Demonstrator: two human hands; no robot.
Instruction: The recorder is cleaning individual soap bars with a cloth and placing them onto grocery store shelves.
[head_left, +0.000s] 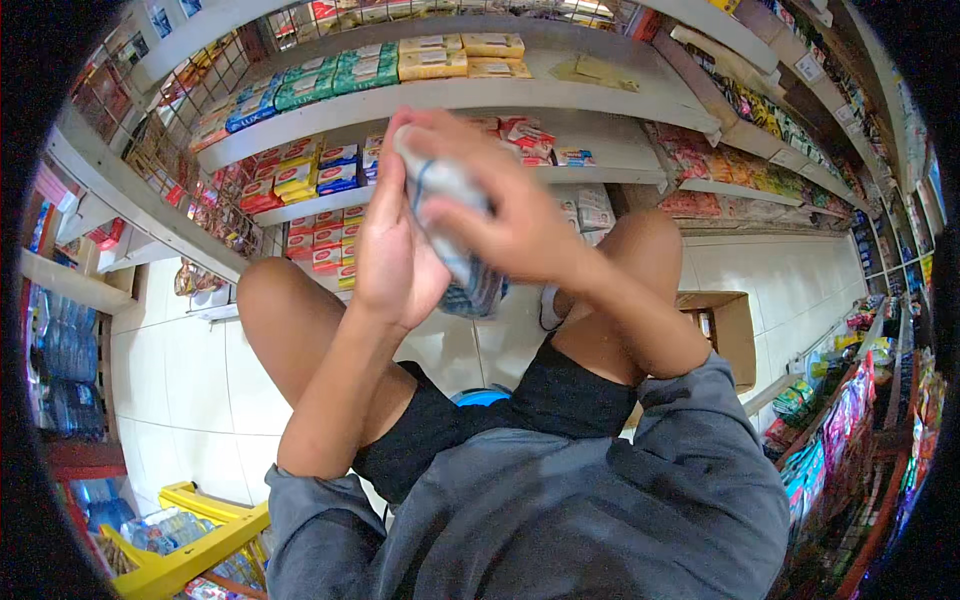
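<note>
A white cloth with blue stripes (448, 181) is pressed between my two hands, in front of the shelves. My left hand (390, 247) is upright, its palm against the cloth and its fingers stretched along the side. My right hand (517, 199) grips the cloth from the other side, its thumb across it, and is blurred. A loose end of the cloth hangs below my palms, above the floor between my knees. Whether anything is wrapped inside the cloth is hidden.
Boxed soaps (367, 71) line the upper shelf (450, 94); more packs (300, 172) fill the shelf below. An open cardboard box (731, 337) stands on the tiled floor (195, 360) at right. A yellow frame (202, 547) is at lower left. Hanging packets (836, 420) crowd the right side.
</note>
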